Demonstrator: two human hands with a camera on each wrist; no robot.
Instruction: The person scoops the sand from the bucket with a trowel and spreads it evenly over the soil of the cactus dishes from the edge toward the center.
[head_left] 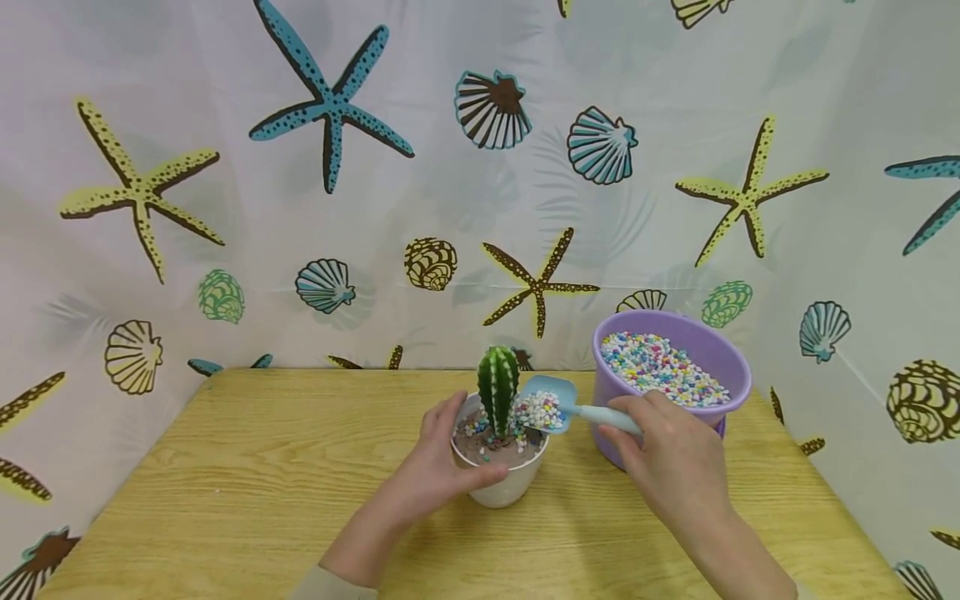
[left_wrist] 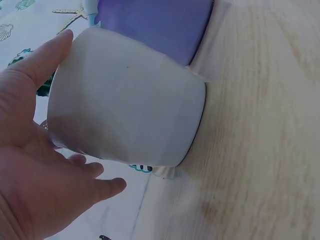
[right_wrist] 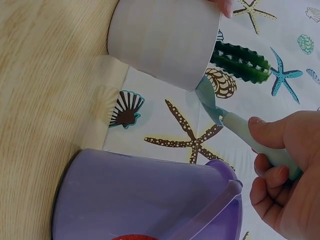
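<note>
A green cactus (head_left: 498,390) stands upright in a white flower pot (head_left: 504,487) filled with brown soil, with some coloured beads scattered on the soil. My left hand (head_left: 441,468) holds the pot by its left side, thumb at the front rim (left_wrist: 62,45) and fingers round behind. In my right hand (head_left: 670,454) I grip the pale handle of a small blue toy shovel (head_left: 558,385). Its blade bears a heap of white and coloured beads (head_left: 542,410) and tilts over the pot's right rim, close to the cactus. Seen from the right wrist, the shovel's blade (right_wrist: 208,100) meets the rim.
Just right of the pot stands a purple bucket (head_left: 611,392) holding many multicoloured beads (head_left: 663,367), its handle (right_wrist: 207,212) hanging down the side. Everything stands on a wooden table (head_left: 300,450). Behind it hangs a white curtain (head_left: 420,192) printed with starfish and shells.
</note>
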